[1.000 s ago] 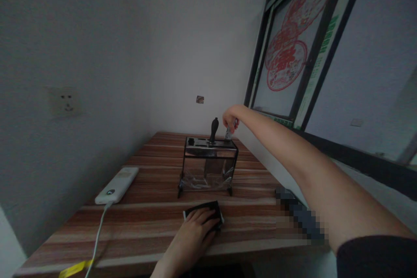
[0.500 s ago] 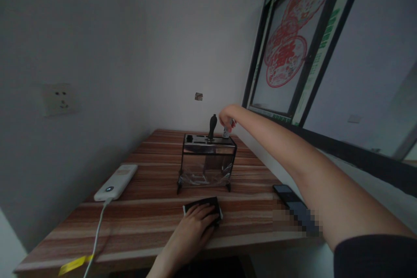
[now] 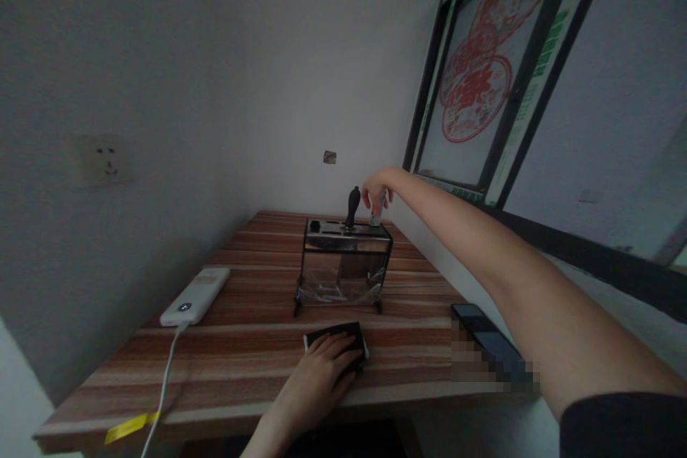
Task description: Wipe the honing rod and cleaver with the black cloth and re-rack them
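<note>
A clear knife holder with a dark slotted top [image 3: 343, 265] stands on the wooden table [image 3: 252, 351]. One black handle [image 3: 353, 205] sticks up from a slot. My right hand [image 3: 376, 193] reaches over the holder's right end, fingers pinched on a small silvery handle [image 3: 375, 216] that stands at the top of the holder. My left hand [image 3: 322, 379] lies flat, fingers stretched, on a small black flat object [image 3: 335, 336] near the table's front edge.
A white power bank [image 3: 194, 296] with a white cable [image 3: 164, 386] lies at the left. A dark phone [image 3: 483, 333] lies at the right edge. A wall socket [image 3: 103, 159] is on the left wall; a framed window with a red paper cutting [image 3: 475, 86] is at right.
My right hand has sunk slightly with the silvery handle toward the holder's top. My left hand has stayed on the black object; the view shifted a little.
</note>
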Demonstrator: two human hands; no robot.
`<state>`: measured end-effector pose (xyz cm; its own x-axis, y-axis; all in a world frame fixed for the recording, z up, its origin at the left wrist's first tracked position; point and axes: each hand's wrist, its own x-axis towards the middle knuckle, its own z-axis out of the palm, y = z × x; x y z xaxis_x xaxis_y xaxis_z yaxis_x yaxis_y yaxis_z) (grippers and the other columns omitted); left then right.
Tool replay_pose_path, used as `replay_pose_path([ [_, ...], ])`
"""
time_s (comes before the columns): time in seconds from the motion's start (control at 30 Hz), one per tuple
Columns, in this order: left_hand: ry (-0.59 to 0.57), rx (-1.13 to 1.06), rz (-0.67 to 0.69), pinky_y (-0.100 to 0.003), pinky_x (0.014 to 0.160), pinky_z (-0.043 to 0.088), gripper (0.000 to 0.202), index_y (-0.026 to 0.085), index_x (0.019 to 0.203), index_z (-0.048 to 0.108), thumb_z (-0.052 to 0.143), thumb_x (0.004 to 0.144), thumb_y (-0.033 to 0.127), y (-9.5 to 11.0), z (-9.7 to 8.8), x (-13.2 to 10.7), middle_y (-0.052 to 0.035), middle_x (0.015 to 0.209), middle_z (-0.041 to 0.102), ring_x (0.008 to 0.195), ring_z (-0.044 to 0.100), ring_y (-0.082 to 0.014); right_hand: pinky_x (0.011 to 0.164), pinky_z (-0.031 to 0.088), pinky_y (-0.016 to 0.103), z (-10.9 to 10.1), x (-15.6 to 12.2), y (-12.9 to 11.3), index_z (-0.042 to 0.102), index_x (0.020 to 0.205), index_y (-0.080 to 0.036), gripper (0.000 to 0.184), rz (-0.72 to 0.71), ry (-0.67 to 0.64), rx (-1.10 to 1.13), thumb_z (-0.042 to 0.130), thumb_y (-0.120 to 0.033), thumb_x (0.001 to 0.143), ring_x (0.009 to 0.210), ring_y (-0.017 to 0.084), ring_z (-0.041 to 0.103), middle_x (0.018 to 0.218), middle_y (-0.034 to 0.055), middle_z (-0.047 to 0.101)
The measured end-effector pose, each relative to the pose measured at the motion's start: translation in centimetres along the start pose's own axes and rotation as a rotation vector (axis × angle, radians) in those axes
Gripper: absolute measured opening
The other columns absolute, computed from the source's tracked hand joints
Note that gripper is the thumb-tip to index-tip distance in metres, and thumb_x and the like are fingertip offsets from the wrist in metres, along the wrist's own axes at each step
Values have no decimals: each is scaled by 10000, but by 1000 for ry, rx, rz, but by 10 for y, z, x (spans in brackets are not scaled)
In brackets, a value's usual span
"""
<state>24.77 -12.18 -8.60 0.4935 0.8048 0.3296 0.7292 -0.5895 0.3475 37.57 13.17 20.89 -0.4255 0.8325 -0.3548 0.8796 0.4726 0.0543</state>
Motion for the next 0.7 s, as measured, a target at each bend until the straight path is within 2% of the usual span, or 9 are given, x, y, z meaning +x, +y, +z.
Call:
replay_pose_path([
  [0.07, 0, -2, 4, -456, 1075, 359, 374, 311, 1244, 555, 540, 876, 241, 0, -1, 0, -23, 1363, 520, 1280, 442, -239, 755, 499, 450, -3, -8, 0, 644, 918, -124, 672, 70, -61, -19, 904, -352, 342, 860, 315, 653, 828, 78, 683],
  [0.17, -11, 6, 15, -454, 1079, 354, 372, 305, 1254, 547, 522, 888, 245, 0, -1, 1, -28, 1369, 514, 1284, 438, -236, 766, 498, 420, -7, -22, 1, 583, 1096, -139, 750, 107, -69, -9, 879, -357, 442, 872, 285, 656, 905, 81, 684],
  [0.33, -2, 11, 34, -450, 1083, 346, 369, 306, 1243, 556, 527, 883, 229, -1, -1, 1, -24, 1357, 527, 1280, 446, -230, 768, 504, 397, -14, -45, 9, 483, 1265, -183, 860, 82, 45, 56, 860, -333, 507, 885, 262, 652, 994, 81, 663],
  [0.43, 0, 4, 58, -445, 1089, 340, 367, 316, 1241, 554, 518, 887, 224, -2, 1, 0, -8, 1351, 534, 1282, 443, -219, 760, 510, 395, -19, -60, 16, 433, 1313, -202, 892, 104, 120, 16, 854, -296, 533, 908, 271, 642, 1013, 84, 656],
  [0.5, -5, 4, 69, -442, 1092, 335, 367, 318, 1245, 549, 506, 893, 222, -3, 2, -1, -2, 1348, 536, 1287, 437, -212, 773, 503, 404, -19, -72, 21, 438, 1309, -202, 840, 132, 203, -81, 836, -271, 573, 926, 284, 634, 1017, 88, 657],
  [0.57, 5, 4, 73, -444, 1093, 334, 362, 314, 1240, 555, 505, 893, 223, -5, 4, -1, -11, 1345, 539, 1283, 441, -215, 813, 480, 428, -11, -87, 24, 500, 1251, -199, 729, 167, 334, -223, 823, -250, 599, 977, 315, 614, 1049, 101, 651],
  [0.63, 19, 3, 80, -449, 1091, 335, 360, 310, 1241, 556, 505, 893, 231, -6, 4, -2, -24, 1343, 539, 1278, 447, -222, 854, 452, 457, 4, -104, 26, 570, 1165, -214, 592, 183, 476, -342, 808, -248, 624, 1061, 355, 572, 1121, 111, 631],
  [0.7, 22, -1, 87, -453, 1088, 338, 363, 307, 1246, 551, 511, 891, 242, -6, 4, -2, -32, 1342, 538, 1273, 452, -226, 855, 449, 472, 28, -123, 27, 593, 1134, -220, 496, 219, 550, -368, 775, -267, 675, 1077, 372, 564, 1151, 127, 624],
])
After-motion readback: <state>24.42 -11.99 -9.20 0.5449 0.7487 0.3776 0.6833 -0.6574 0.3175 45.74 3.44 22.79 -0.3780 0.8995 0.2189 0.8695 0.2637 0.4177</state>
